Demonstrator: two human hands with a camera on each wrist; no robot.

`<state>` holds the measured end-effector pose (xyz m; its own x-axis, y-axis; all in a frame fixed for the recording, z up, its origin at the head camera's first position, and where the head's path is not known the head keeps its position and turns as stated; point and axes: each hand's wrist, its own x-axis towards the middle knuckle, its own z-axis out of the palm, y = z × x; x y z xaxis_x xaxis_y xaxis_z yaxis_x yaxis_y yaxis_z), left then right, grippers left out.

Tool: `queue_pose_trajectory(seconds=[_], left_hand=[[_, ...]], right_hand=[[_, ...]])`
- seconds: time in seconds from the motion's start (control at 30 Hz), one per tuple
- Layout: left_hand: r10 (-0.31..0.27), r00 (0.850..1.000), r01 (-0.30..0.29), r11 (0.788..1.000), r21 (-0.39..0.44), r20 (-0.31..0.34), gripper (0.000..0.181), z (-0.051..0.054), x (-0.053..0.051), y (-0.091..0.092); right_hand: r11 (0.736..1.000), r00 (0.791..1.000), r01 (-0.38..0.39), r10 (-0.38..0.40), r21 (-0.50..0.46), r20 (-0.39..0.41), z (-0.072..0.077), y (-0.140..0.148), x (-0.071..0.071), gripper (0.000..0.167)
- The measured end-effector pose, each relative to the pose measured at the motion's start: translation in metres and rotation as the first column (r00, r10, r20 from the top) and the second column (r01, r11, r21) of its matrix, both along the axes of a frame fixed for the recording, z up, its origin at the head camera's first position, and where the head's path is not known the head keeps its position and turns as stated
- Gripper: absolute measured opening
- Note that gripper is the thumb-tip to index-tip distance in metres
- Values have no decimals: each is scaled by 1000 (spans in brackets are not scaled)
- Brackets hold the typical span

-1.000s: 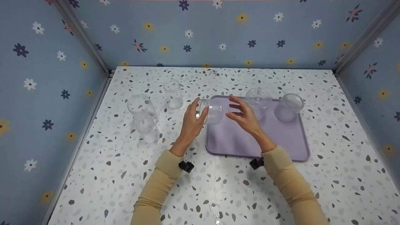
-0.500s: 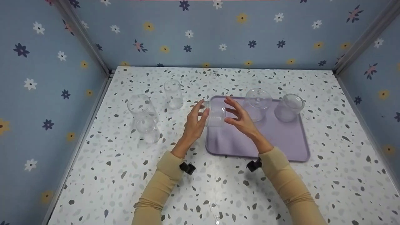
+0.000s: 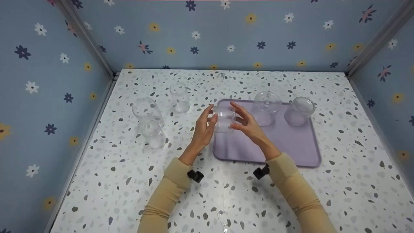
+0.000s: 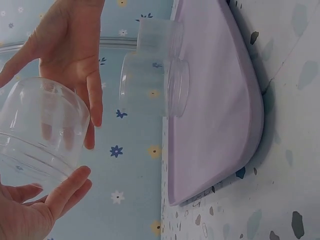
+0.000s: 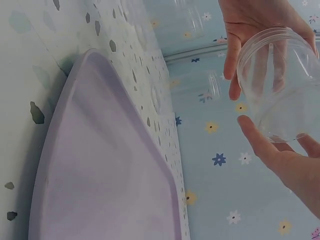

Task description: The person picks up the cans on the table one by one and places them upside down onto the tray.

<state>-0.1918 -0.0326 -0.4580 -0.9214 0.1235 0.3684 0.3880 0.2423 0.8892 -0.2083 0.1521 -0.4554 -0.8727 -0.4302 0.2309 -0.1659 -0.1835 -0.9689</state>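
Note:
A clear jar (image 3: 224, 119) lies on its side in the air over the left part of a lilac tray (image 3: 271, 145). My left hand (image 3: 203, 127) grips its ridged mouth end, thumb on the near side and fingers on the far side. At the base end, my right hand (image 3: 250, 124) holds it between thumb and fingers. Both hands show around the jar (image 5: 280, 85) in the right wrist view. On the tray's far side stand a clear wide-rimmed vessel (image 3: 266, 108) and a rounded clear jar (image 3: 299, 111).
Left of the tray, on the speckled table (image 3: 239, 197), stand a tall clear glass (image 3: 179, 97), a wide clear glass (image 3: 147, 111) and a smaller clear vessel (image 3: 155, 137) in front of it. Flowered blue walls (image 3: 213, 35) close off the back and both sides.
My left hand has carried the jar slightly right and nearer to me. The right hand has moved left, from apart to holding the jar's base end.

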Motion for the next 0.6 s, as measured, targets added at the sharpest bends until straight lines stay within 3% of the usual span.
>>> queue_pose_trajectory(seconds=[0.23,0.37,0.6], left_hand=[[-9,1000,9,1000,14,5,42,31,20,2],[-11,1000,11,1000,11,6,42,33,21,1],[8,1000,-8,1000,4,-1,47,4,4,-2]], right_hand=[[999,999,36,-36,3,8,-1,-2,0,68],[999,998,54,-54,5,10,-2,-3,1,68],[995,995,96,-97,18,5,1,-6,0,60]])
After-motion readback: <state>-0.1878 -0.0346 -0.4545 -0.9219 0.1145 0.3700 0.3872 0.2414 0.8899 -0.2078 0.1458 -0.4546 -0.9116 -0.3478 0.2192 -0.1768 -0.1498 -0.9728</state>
